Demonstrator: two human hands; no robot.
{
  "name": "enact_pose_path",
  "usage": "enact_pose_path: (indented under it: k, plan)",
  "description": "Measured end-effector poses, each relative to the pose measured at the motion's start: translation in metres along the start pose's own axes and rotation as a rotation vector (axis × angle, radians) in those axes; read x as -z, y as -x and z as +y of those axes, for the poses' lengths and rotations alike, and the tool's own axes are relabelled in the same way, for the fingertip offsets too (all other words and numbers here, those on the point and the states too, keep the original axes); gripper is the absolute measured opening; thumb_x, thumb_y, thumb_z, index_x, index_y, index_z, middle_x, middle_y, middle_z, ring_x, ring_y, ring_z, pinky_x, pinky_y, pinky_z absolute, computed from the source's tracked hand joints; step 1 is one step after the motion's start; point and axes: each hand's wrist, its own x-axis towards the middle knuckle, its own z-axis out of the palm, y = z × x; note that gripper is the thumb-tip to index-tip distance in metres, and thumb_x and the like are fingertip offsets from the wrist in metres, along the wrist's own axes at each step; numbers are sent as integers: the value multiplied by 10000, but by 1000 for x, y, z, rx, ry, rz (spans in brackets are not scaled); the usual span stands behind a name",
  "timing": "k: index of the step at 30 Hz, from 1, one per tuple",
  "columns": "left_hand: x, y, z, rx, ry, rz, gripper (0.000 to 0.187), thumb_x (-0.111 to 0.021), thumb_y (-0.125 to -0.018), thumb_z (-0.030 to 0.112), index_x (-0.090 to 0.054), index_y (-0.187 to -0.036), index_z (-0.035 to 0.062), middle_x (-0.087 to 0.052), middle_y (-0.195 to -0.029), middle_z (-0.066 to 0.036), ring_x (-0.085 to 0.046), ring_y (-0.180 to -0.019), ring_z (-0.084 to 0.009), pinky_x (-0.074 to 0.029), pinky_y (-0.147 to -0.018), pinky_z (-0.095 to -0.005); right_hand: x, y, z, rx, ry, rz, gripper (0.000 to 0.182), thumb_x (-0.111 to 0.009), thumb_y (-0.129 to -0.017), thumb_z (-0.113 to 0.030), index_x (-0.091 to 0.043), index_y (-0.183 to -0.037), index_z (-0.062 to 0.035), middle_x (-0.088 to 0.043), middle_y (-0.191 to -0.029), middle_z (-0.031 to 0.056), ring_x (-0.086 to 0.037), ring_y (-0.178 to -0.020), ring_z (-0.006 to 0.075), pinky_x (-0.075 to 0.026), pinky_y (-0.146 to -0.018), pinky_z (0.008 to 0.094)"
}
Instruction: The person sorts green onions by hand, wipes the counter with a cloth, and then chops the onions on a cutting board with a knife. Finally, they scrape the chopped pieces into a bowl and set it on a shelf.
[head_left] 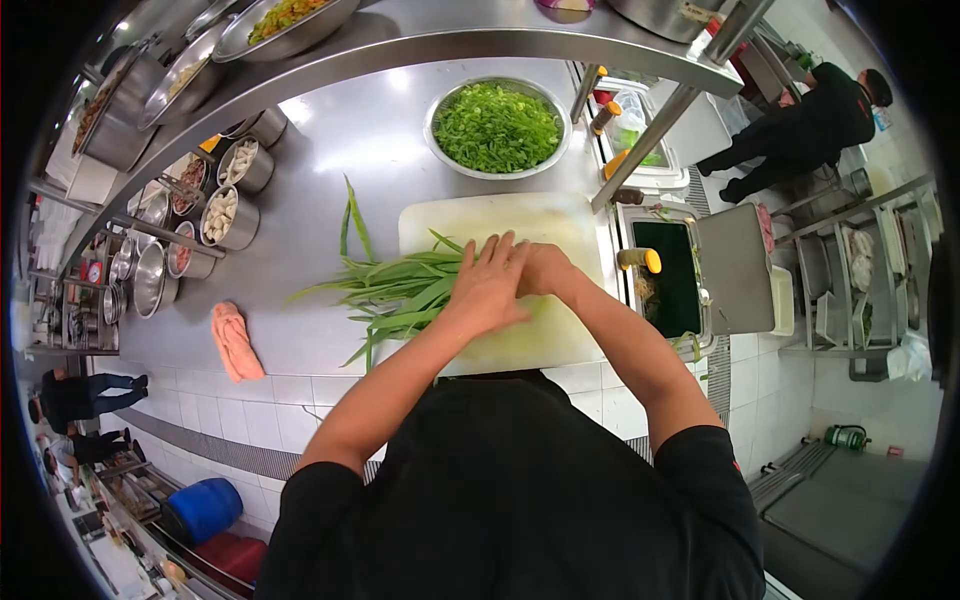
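Long green leaves [405, 290] lie in a loose bundle, their tips over the steel table and their other end on the white cutting board [470, 215]. My left hand [487, 283] lies flat across the board end of the leaves, fingers stretched out and slightly apart. Close against its right side, my right hand [543, 268] has its fingers curled in; whatever they grip is hidden. Behind the board stands a metal colander [433, 140] full of chopped greens [498, 128].
A pink cloth [233, 342] lies at the left of the table. Metal pots of ingredients [230, 218] stand beyond it. A steel shelf [440, 42] crosses above. On the right are a dark green bin [668, 285] and a person in black [825, 115]. More people are at far left.
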Motion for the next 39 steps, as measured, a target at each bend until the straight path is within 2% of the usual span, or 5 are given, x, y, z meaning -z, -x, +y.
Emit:
enact_pose_path:
  k: [6,11,22,29,39]
  plan:
    - [-68,-18,-44,15,-44,257,689,-826,-728,399,-594,-1287,68,-652,-1082,-104,-617,-1082,-299,-430,-1002,-453,-22,45,29,28,-435,612,638,-842,-781,-330,-654,-1299,-10,-709,-1127,148,-698,-1021,334,-578,-876,402]
    - [-60,-19,-42,32,-40,201,781,-836,-711,392,-557,-1365,68,-642,-1164,-118,-609,-1127,-300,-421,-1040,-450,-74,82,31,-491,-1005,801,339,-730,-955,-239,-742,-1170,23,-746,-932,151,-712,-830,210,-565,-770,342]
    - [-34,-23,-26,97,-96,-85,1021,-871,-687,395,-397,-1544,106,-570,-1350,-161,-548,-1272,-355,-362,-1131,-543,-91,50,-31,-557,-1327,894,227,-745,-946,-164,-753,-1048,39,-732,-828,93,-698,-738,145,-576,-693,292]
    - [-63,-27,-39,20,-14,-43,786,-875,-671,264,-542,-1351,54,-658,-1181,-165,-630,-1141,-362,-471,-1023,-478,-13,76,-7,34,-32,825,762,-868,-732,-302,-603,-1388,-20,-649,-1333,160,-622,-1216,331,-475,-1049,446]
    - [-46,-10,-54,129,-159,47,671,-859,-719,329,-570,-1270,78,-628,-1244,-163,-592,-1207,-327,-364,-1126,-567,-20,27,-10,-130,14,215,562,-876,-686,-265,-627,-1143,-53,-654,-1185,141,-623,-1170,327,-483,-1062,449]
